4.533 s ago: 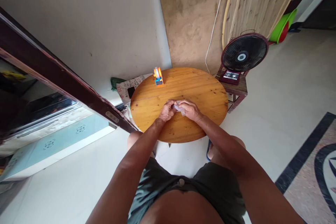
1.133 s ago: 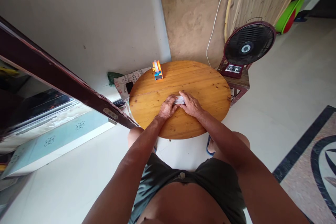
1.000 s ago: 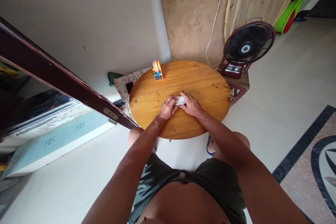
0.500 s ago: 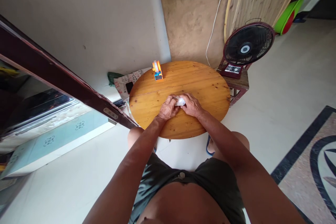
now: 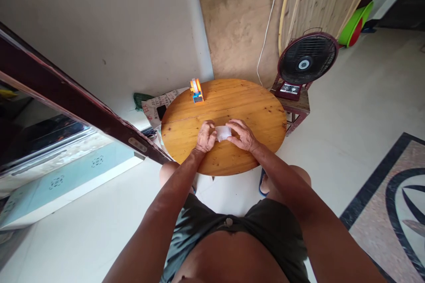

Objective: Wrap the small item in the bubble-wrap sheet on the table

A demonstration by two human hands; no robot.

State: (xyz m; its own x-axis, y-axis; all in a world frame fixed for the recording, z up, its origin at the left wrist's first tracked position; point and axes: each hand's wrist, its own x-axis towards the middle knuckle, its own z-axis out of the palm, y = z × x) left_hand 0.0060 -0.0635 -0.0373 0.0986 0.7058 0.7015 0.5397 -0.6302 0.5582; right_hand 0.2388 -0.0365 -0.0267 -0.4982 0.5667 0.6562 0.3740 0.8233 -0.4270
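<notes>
A small white packet (image 5: pixel 223 133), with a bumpy surface like bubble wrap, lies between my hands over the round wooden table (image 5: pixel 245 97). My left hand (image 5: pixel 206 136) is closed at its left end, fingers curled and thumb against the edge. At the right end my right hand (image 5: pixel 243 134) pinches it between thumb and fingers. The packet's ends are partly hidden by my fingers. Farther back on the tabletop stands an orange and blue tape dispenser (image 5: pixel 197 91) with a roll in it, apart from both hands.
An electric fan (image 5: pixel 304 63) stands on a wooden stool (image 5: pixel 300 101) right of the table. Left of the table lie a printed sack (image 5: pixel 153 110) and a dark phone-like object (image 5: pixel 161 112). A dark door frame (image 5: pixel 83 97) runs along the left. A white cord (image 5: pixel 268 31) hangs down the wall.
My hands have moved slightly apart, and more of the white packet's face shows between them. It appears flatter and wider. The whole view has shifted a little.
</notes>
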